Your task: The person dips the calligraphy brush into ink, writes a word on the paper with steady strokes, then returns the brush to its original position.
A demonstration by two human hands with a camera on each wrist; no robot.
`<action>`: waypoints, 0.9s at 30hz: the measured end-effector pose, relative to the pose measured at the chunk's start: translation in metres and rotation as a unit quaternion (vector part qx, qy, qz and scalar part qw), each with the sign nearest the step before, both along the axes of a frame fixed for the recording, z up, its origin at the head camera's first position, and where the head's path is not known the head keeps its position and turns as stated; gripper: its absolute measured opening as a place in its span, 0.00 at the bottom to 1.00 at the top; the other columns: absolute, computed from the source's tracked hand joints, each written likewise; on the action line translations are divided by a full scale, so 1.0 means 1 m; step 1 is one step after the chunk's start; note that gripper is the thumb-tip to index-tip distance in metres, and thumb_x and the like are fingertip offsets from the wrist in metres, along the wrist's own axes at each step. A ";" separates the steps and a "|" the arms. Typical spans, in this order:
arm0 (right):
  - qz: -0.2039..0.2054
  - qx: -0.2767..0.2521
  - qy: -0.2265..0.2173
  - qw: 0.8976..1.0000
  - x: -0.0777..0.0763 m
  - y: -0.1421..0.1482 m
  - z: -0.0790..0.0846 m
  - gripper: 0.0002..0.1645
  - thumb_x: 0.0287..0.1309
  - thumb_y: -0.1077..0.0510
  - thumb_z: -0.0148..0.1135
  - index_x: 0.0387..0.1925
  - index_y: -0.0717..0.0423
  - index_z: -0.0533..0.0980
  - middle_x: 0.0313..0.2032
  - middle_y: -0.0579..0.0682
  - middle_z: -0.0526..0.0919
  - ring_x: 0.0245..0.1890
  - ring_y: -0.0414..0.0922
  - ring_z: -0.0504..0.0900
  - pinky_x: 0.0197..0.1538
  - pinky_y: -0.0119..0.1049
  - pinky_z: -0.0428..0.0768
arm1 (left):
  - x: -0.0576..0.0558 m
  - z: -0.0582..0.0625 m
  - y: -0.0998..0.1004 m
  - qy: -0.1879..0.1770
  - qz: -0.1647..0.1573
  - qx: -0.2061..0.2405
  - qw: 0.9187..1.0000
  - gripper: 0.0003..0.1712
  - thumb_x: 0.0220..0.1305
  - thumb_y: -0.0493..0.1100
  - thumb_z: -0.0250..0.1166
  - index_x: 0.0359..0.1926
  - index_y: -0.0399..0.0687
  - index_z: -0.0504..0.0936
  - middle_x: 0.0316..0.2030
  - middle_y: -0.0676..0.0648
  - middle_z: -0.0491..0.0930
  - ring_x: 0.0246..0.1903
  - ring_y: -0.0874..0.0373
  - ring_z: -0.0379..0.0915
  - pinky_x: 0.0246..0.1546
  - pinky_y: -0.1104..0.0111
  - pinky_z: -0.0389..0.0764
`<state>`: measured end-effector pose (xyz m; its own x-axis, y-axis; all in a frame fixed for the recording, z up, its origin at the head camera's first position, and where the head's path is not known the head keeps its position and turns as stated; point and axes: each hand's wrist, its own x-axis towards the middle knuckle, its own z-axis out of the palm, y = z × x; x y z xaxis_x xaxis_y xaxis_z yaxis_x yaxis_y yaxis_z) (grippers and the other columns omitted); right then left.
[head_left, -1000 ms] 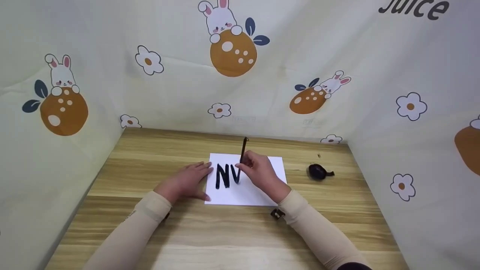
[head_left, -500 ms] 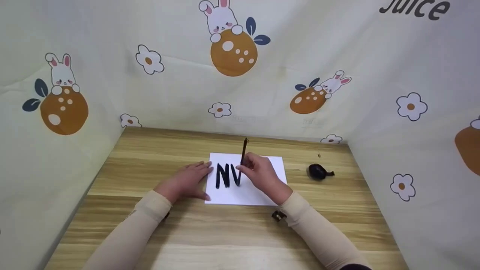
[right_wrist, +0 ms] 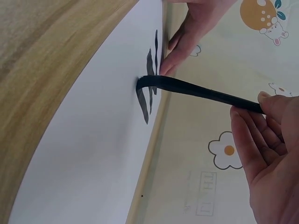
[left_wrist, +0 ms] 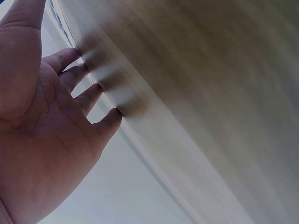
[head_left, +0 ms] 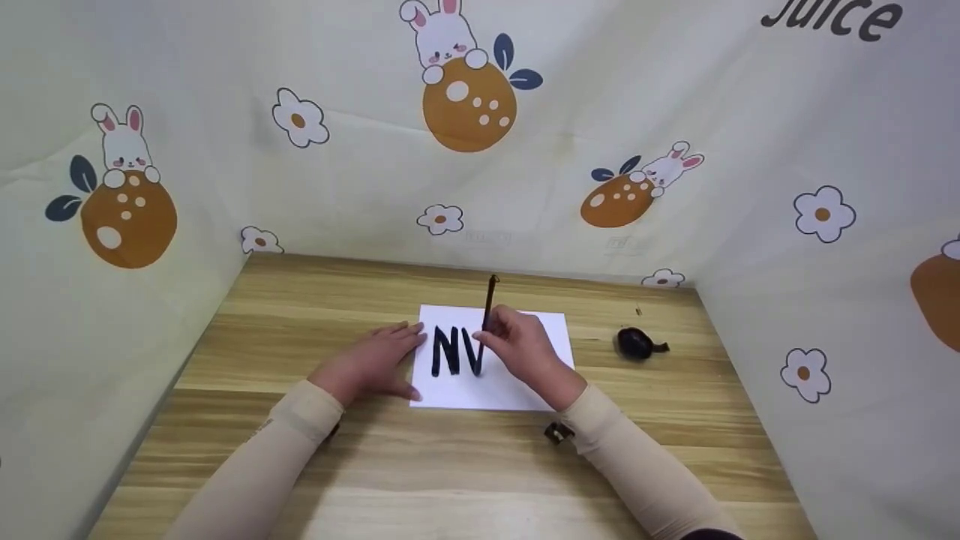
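In the head view a sheet of white paper [head_left: 517, 394] lies on the wooden table, with a bold black N [head_left: 446, 351] painted on it. Right of the N runs a slanted black stroke [head_left: 469, 349]. My right hand [head_left: 521, 349] pinches a black ink brush [head_left: 490, 300] by its handle, thumb against fingers. Seen from the right wrist, the brush's bristles [right_wrist: 148, 81] bend against the paper at the stroke's lower end. My left hand [head_left: 371, 364] rests at the sheet's left edge, fingers spread and fairly straight; the left wrist view shows its palm [left_wrist: 42, 126] and the fingertips touching down.
A small round black dish [head_left: 635, 343] with a short handle stands on the table [head_left: 450, 472] to the right of the paper. A cloth [head_left: 360, 180] printed with rabbits, oranges and flowers encloses the table at the back and both sides.
My right hand and the brush have moved slightly down and to the right, lengthening the slanted stroke beside the N. The left hand has stayed in place.
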<state>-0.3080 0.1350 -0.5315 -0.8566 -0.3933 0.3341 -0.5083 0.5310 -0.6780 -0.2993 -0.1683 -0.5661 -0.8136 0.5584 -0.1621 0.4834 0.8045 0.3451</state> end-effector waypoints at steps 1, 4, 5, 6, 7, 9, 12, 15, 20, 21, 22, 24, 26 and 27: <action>0.000 -0.001 -0.001 1.000 0.000 0.000 0.000 0.08 0.71 0.56 0.77 0.39 0.50 0.83 0.32 0.40 0.86 0.31 0.37 0.82 0.34 0.34 0.83 | 0.000 0.000 0.000 -0.001 0.001 0.001 1.000 0.69 0.58 0.71 0.81 0.86 0.39 0.61 0.87 0.39 0.56 0.85 0.34 0.47 0.83 0.39 0.54; 0.001 -0.004 -0.003 1.000 0.000 0.001 0.000 0.08 0.72 0.55 0.77 0.39 0.50 0.83 0.32 0.40 0.86 0.31 0.37 0.82 0.34 0.34 0.83 | 0.000 -0.001 0.000 -0.001 0.001 0.000 1.000 0.69 0.58 0.71 0.81 0.87 0.40 0.61 0.87 0.39 0.56 0.86 0.35 0.47 0.83 0.39 0.54; 0.001 -0.006 -0.003 1.000 0.000 0.001 0.000 0.08 0.72 0.55 0.77 0.39 0.50 0.83 0.32 0.40 0.86 0.31 0.37 0.81 0.34 0.34 0.83 | -0.001 -0.001 0.000 0.001 -0.001 -0.001 1.000 0.69 0.58 0.71 0.81 0.86 0.39 0.61 0.87 0.39 0.56 0.85 0.34 0.47 0.83 0.38 0.55; 0.001 -0.008 -0.003 1.000 0.000 0.001 0.001 0.08 0.71 0.55 0.77 0.39 0.51 0.83 0.32 0.40 0.86 0.30 0.37 0.81 0.34 0.34 0.83 | -0.001 -0.001 0.000 0.004 -0.004 -0.003 1.000 0.69 0.58 0.71 0.81 0.86 0.38 0.61 0.86 0.38 0.56 0.85 0.34 0.48 0.83 0.38 0.55; 0.000 -0.009 -0.003 1.000 0.000 0.001 0.001 0.09 0.71 0.55 0.77 0.38 0.51 0.83 0.31 0.40 0.86 0.30 0.37 0.81 0.34 0.34 0.83 | -0.001 -0.001 -0.001 0.005 -0.005 -0.006 1.000 0.69 0.59 0.72 0.81 0.86 0.39 0.61 0.87 0.38 0.56 0.85 0.34 0.48 0.83 0.38 0.54; -0.001 -0.012 -0.005 1.000 0.000 0.001 0.001 0.09 0.71 0.55 0.77 0.38 0.51 0.83 0.31 0.40 0.86 0.30 0.37 0.81 0.34 0.34 0.83 | -0.002 -0.002 -0.001 0.009 -0.010 -0.010 1.000 0.69 0.59 0.72 0.80 0.86 0.38 0.61 0.86 0.38 0.56 0.85 0.35 0.48 0.83 0.38 0.54; -0.005 -0.015 -0.006 1.000 0.000 0.002 0.001 0.09 0.71 0.55 0.78 0.38 0.51 0.83 0.31 0.40 0.86 0.31 0.37 0.82 0.35 0.34 0.83 | -0.002 -0.002 -0.001 0.011 -0.014 -0.011 1.000 0.69 0.59 0.72 0.80 0.86 0.37 0.61 0.86 0.37 0.55 0.85 0.34 0.48 0.83 0.38 0.54; -0.008 -0.016 -0.008 1.000 0.000 0.002 0.002 0.09 0.71 0.55 0.78 0.38 0.51 0.83 0.31 0.40 0.87 0.31 0.37 0.83 0.35 0.35 0.84 | -0.003 -0.003 -0.001 0.006 -0.012 -0.009 1.000 0.69 0.59 0.72 0.80 0.86 0.37 0.61 0.87 0.37 0.55 0.86 0.34 0.47 0.83 0.39 0.53; -0.012 -0.020 -0.012 1.000 -0.001 0.002 0.002 0.09 0.70 0.54 0.78 0.38 0.50 0.83 0.30 0.39 0.86 0.30 0.38 0.82 0.34 0.34 0.84 | -0.003 -0.004 -0.001 0.004 -0.009 -0.011 1.000 0.70 0.59 0.73 0.80 0.86 0.39 0.60 0.87 0.38 0.54 0.86 0.36 0.46 0.84 0.40 0.53; -0.014 -0.021 -0.013 1.000 -0.001 0.002 0.002 0.09 0.70 0.54 0.78 0.38 0.50 0.83 0.30 0.39 0.86 0.30 0.38 0.83 0.34 0.35 0.84 | -0.003 -0.004 -0.001 0.005 -0.010 -0.010 1.000 0.70 0.58 0.73 0.80 0.86 0.38 0.61 0.87 0.38 0.55 0.86 0.35 0.47 0.84 0.40 0.53; -0.015 -0.022 -0.014 1.000 -0.002 0.002 0.002 0.09 0.71 0.54 0.78 0.38 0.50 0.83 0.30 0.39 0.87 0.30 0.38 0.83 0.34 0.35 0.84 | -0.003 -0.004 -0.002 0.006 -0.010 -0.008 1.000 0.70 0.58 0.72 0.80 0.86 0.37 0.61 0.87 0.38 0.55 0.86 0.35 0.47 0.84 0.39 0.53; -0.017 -0.024 -0.016 0.999 -0.002 0.002 0.002 0.08 0.71 0.54 0.78 0.39 0.50 0.84 0.30 0.39 0.87 0.30 0.38 0.83 0.34 0.35 0.84 | -0.002 -0.002 -0.001 0.007 -0.010 -0.005 1.000 0.69 0.58 0.72 0.81 0.86 0.37 0.62 0.86 0.37 0.56 0.85 0.34 0.48 0.83 0.38 0.54; -0.018 -0.028 -0.018 0.999 -0.002 0.002 0.002 0.09 0.71 0.54 0.77 0.39 0.51 0.84 0.30 0.39 0.87 0.31 0.38 0.83 0.35 0.35 0.84 | -0.001 -0.001 -0.001 0.006 -0.008 -0.003 1.000 0.69 0.58 0.71 0.81 0.85 0.36 0.62 0.86 0.37 0.56 0.85 0.33 0.48 0.83 0.37 0.55; -0.020 -0.030 -0.019 0.999 -0.003 0.002 0.002 0.09 0.71 0.54 0.78 0.39 0.51 0.84 0.30 0.39 0.87 0.30 0.38 0.83 0.35 0.35 0.84 | -0.001 0.000 -0.001 0.005 -0.008 -0.003 1.000 0.69 0.58 0.70 0.81 0.85 0.36 0.62 0.86 0.37 0.56 0.85 0.33 0.48 0.83 0.37 0.55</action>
